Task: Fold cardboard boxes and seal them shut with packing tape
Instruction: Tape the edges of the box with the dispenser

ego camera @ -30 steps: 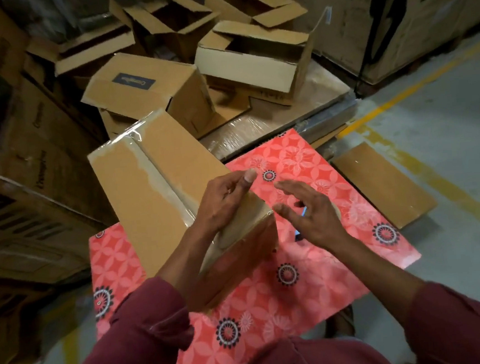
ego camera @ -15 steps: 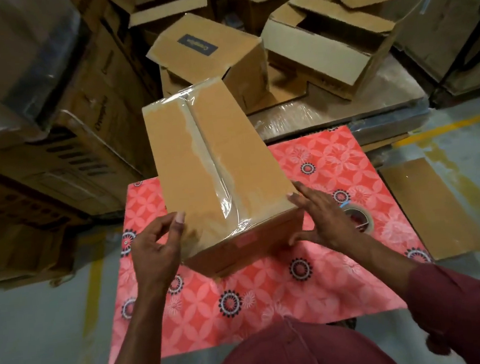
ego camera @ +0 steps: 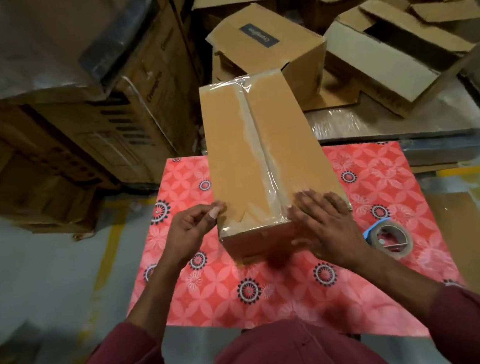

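Mostly done w/ this one, by the look of it: cardboard box [ego camera: 262, 156] sits centre frame on the red patterned mat [ego camera: 378, 187], flaps closed, clear packing tape [ego camera: 254, 140] run along the top seam from far edge to near edge, wrinkled at the far end. Right hand [ego camera: 327, 226] lies flat on the near right corner of the box top, fingers straight & spread, pressing the tape end down. Left hand [ego camera: 192, 229] is just beside the near left corner, fingers curled, thumb against forefinger; can't tell if it pinches a scrap of tape or nothing. Tape roll [ego camera: 392, 239] w/ blue tab lies on the mat at right, near the right wrist, apart from the box. Judgement: top seam sealed, only smoothing left here; underside not visible, so can't say if taped. More work remains: several open boxes [ego camera: 390, 52] w/ flaps up sit upper right of frame on a plastic-wrapped pallet [ego camera: 401, 118], one closed labelled box [ego camera: 267, 46] right behind the taped one. Room: grey concrete floor [ego camera: 37, 272] w/ yellow lines, stacked printed cartons [ego camera: 82, 123] upper left, flat cardboard sheet [ego camera: 464, 234] on floor at right edge. Dim light.
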`<state>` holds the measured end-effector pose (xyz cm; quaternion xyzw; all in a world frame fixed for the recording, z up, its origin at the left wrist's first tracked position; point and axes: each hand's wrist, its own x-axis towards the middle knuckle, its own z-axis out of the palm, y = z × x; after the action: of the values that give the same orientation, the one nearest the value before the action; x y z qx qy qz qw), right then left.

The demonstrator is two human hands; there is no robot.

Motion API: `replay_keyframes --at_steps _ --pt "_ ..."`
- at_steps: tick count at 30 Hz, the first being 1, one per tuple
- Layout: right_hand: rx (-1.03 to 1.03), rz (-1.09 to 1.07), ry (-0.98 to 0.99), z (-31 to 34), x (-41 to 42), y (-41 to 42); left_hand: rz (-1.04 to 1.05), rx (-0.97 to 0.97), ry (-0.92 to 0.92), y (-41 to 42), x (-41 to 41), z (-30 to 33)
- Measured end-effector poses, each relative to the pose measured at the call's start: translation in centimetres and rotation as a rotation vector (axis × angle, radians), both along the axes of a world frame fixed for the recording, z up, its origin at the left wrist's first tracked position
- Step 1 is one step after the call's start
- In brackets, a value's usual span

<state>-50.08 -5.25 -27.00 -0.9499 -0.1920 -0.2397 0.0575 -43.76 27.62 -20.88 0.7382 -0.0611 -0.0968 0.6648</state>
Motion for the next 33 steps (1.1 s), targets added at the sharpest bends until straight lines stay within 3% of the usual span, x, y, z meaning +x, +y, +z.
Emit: replay_keyframes --at_steps 5,8,12,15,18,22,28,33 --pt "0.093 0.026 -0.004 2.2 0.3 6.9 0.004 -0.084 -0.019 0.4 -0.4 -1.4" --pt "0.051 0.061 -0.010 1.5 1.8 10.6 -0.043 -0.067 -0.080 0.8 -0.3 -2.1" --pt "-0.082 0.088 0.032 0.3 1.7 10.1 -0.225 -0.081 -0.002 2.0 0.3 -2.1" --pt "-0.120 0.094 0.105 1.2 1.2 9.3 -0.483 0.128 -0.027 3.4 1.2 -1.1" --pt "0.067 -0.020 0.103 1.9 1.1 11.3 -0.708 0.428 -0.196 4.5 2.4 0.4" --pt "-0.007 -0.190 0.109 1.6 1.0 13.5 -0.867 0.703 -0.418 5.0 4.1 1.1" --pt "-0.098 -0.248 0.194 0.9 -1.3 12.9 -0.645 0.854 -0.847 3.7 3.9 -1.2" --pt "-0.062 -0.303 0.202 0.5 -1.8 13.6 -0.486 0.836 -1.049 2.5 2.9 -1.0"
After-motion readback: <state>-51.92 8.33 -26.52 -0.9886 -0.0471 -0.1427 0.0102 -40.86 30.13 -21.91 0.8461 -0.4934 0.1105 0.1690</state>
